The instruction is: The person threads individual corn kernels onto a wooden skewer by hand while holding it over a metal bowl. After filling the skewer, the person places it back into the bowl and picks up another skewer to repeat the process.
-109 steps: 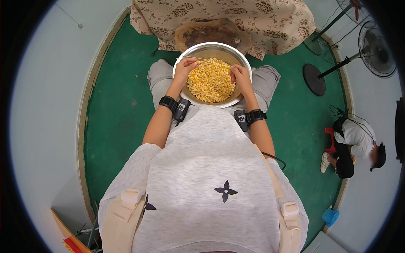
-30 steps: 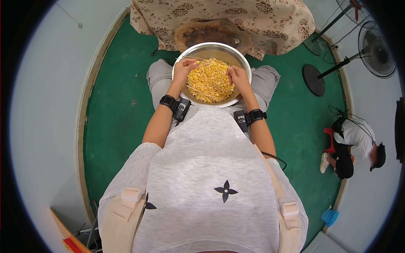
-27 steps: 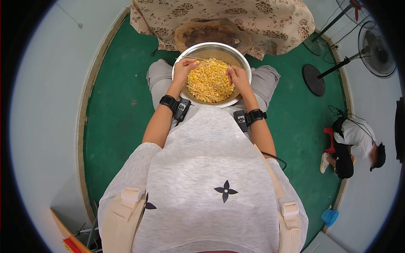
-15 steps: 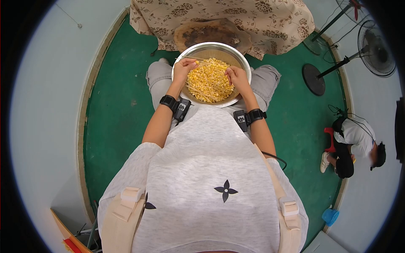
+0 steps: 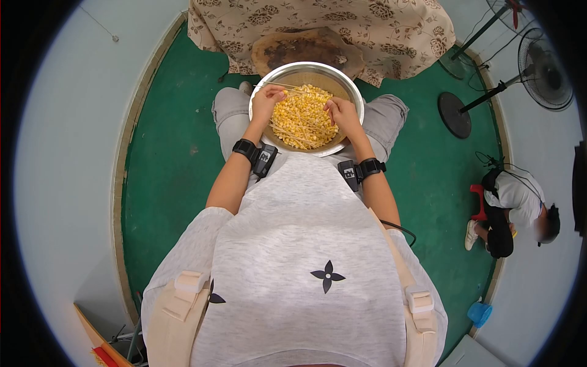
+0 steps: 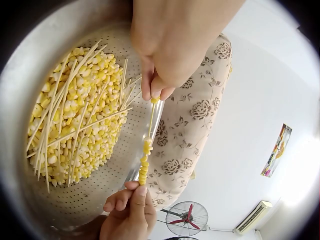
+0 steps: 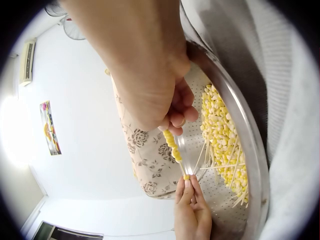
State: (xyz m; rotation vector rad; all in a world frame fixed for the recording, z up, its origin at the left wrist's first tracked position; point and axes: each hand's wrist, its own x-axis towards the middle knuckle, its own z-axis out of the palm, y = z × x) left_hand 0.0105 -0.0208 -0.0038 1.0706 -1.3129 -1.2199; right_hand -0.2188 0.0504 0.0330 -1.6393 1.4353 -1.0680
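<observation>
In the left wrist view my left hand [image 6: 170, 55] pinches a yellow corn kernel [image 6: 155, 100] at one end of a thin wooden skewer [image 6: 151, 120]. My right hand [image 6: 131, 212] grips the other end, where several threaded kernels [image 6: 144, 167] sit in a row against its fingertips. A bare length of stick shows between that row and the single kernel. Both hands are over a metal bowl [image 5: 330, 67] with a perforated inside, seen in the head view. Loose corn kernels [image 5: 306, 116] fill its bottom, with several loose skewers [image 6: 65, 100] lying across them.
The bowl rests on the person's lap between grey trouser legs [image 5: 385, 119]. Beyond it stand a wooden slab [image 5: 263, 55] and a table with a floral cloth [image 5: 403, 37]. Standing fans [image 5: 455, 116] and another seated person [image 5: 516, 199] are to the right.
My right hand has shifted slightly left, nearer my left hand, which has stayed almost in place. The bowl and the corn look unchanged.
</observation>
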